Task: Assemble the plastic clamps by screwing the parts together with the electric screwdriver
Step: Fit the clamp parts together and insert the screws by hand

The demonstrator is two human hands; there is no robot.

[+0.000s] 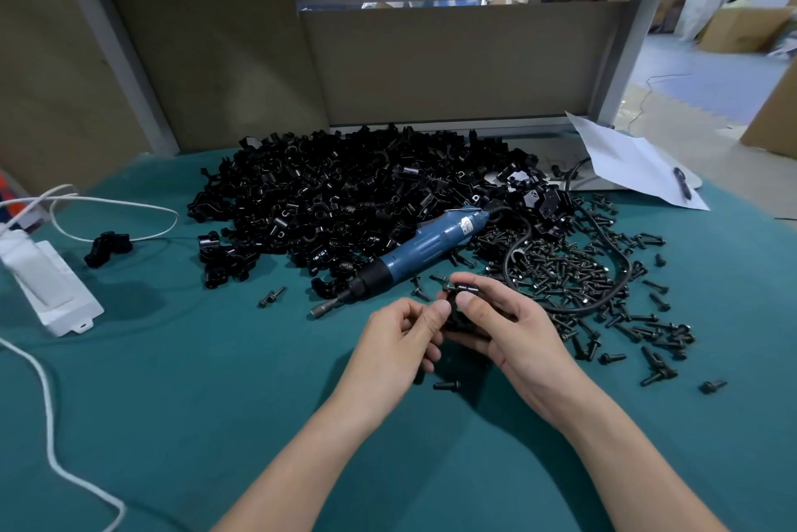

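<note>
Over the teal cloth-covered counter [215, 402], the left hand [401, 341] and right hand [504, 328] both close their fingers on one small black plastic clamp [457, 311], held just above the cloth. Just beyond lies the blue electric screwdriver [422, 246], flat and untouched. Loose black screws [573, 272] spread to its right; a heap of black clamp parts [336, 195] sits behind.

Both bare forearms are extended forward from the near edge and angled inward until the hands almost meet. The left hand [401, 341] is loosely curled, thumb and forefinger pinched together. The right hand [509, 328] is cupped, thumb laid over the bent fingers.
</note>
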